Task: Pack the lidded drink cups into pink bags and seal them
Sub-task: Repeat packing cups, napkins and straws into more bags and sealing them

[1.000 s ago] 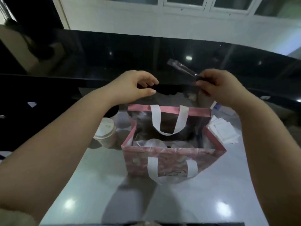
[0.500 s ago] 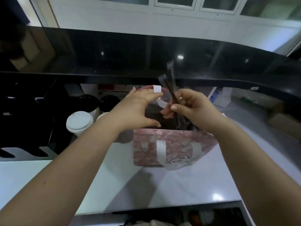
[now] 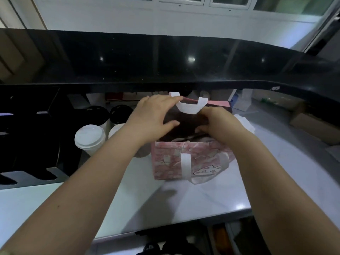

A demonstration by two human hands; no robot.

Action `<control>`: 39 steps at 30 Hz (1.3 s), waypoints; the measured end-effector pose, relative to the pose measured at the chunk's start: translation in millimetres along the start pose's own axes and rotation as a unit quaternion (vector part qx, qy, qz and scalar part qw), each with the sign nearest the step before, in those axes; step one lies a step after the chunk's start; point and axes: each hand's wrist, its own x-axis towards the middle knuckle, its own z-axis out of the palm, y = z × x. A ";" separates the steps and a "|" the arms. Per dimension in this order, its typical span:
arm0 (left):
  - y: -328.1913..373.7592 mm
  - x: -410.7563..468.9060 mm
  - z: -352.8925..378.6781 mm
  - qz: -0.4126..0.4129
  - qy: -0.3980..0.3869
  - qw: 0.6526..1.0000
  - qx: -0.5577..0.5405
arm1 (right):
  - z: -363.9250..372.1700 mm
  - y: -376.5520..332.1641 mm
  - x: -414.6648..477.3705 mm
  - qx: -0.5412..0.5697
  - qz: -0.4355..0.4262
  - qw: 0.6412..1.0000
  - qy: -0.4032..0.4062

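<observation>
A pink patterned bag (image 3: 171,162) with white handles stands open on the white counter (image 3: 128,199). My left hand (image 3: 152,118) lies over the bag's mouth, its fingers fairly straight and touching the far rim by the far white handle (image 3: 189,108). At the right side of the mouth my right hand (image 3: 220,127) reaches in with fingers curled; whatever they grip is hidden. The inside of the bag is dark. Left of the bag stands a white-lidded cup (image 3: 90,138), with a second white-lidded cup (image 3: 116,129) partly hidden behind my left forearm.
Two black-lidded cups (image 3: 97,113) stand behind the white ones. A black raised ledge (image 3: 165,70) runs across the back, and a black rack (image 3: 27,144) fills the left. White napkins (image 3: 244,122) and a cardboard box (image 3: 312,127) lie to the right.
Both hands came down from above the bag, where they held a dark strip, to its mouth. The strip is no longer in sight. My view has pulled back from the bag.
</observation>
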 end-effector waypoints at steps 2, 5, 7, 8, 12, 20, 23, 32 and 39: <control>3.6 1.4 2.2 0.004 0.047 0.998 0.038 | -9.4 3.2 -9.5 0.000 -0.008 0.999 0.043; 15.4 2.6 0.8 -0.005 0.090 0.995 0.044 | -23.8 9.2 -25.3 0.024 -0.013 0.992 0.120; 25.6 5.6 -1.1 0.006 0.104 0.993 0.046 | -32.1 12.9 -36.4 0.043 -0.005 0.984 0.175; 32.2 8.0 -1.2 0.016 0.104 0.993 0.044 | -35.3 15.0 -42.0 0.048 0.002 0.981 0.191; 73.6 20.6 6.7 0.070 0.066 0.994 0.049 | -39.3 29.8 -62.5 0.020 0.038 0.977 0.208; 155.8 37.1 56.4 0.132 0.005 0.991 0.021 | -41.5 88.3 -118.1 -0.019 0.134 0.962 0.236; 187.7 41.4 76.7 0.150 -0.011 0.989 0.012 | -38.7 116.4 -133.3 -0.007 0.161 0.956 0.244; 242.4 59.2 159.5 0.107 -0.008 0.990 0.089 | 7.7 208.0 -133.7 0.045 0.194 0.953 0.228; 254.7 90.8 201.7 0.122 0.003 0.988 0.093 | 6.8 271.2 -97.0 0.111 0.172 0.956 0.208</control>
